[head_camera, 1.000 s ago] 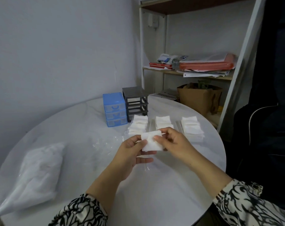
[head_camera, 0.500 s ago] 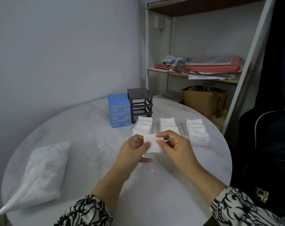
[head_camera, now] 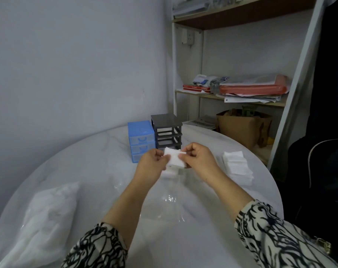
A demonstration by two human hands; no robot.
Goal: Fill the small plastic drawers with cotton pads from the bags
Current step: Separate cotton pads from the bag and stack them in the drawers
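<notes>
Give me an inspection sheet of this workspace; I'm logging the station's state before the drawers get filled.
Surface: round white marble-look table, partly covered by clear plastic film.
Job's things: blue drawer unit, drawers in; grey drawer frame beside it, slots look empty; stack of cotton pads at right; full bag of pads at left.
Clutter: nothing seen beyond the film.
Grippers: left hand and right hand together pinch a small stack of pads above the table.
Cables: nothing seen.
Surroundings: shelf with papers and red folders, brown paper bag, wall socket.
</notes>
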